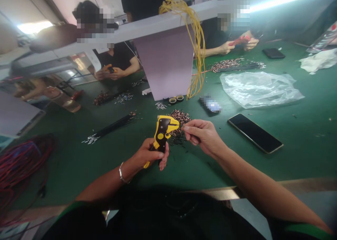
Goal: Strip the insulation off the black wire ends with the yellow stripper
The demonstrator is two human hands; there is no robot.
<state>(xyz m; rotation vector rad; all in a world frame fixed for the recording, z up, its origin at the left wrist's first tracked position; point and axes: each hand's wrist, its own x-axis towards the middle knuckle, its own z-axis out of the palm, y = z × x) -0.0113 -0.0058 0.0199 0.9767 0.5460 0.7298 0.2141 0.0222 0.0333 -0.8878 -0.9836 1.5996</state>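
My left hand (154,154) is wrapped round the handle of a yellow and black wire stripper (163,129), its jaws pointing right. Just right of the jaws, my right hand (200,133) is closed in a pinch; what lies between thumb and finger is too small to make out. Below and behind the tool's jaws, a pile of short copper-tipped pieces (180,118) lies on the green table (210,173). A bundle of black wires (113,127) with silvery ends rests to the left.
A phone (255,133) and a plastic bag (260,89) lie right. Tape rolls (176,99) sit by an upright panel (165,64), where yellow wires (200,50) hang. Red wire coils (23,162) lie far left. Other people work across the table.
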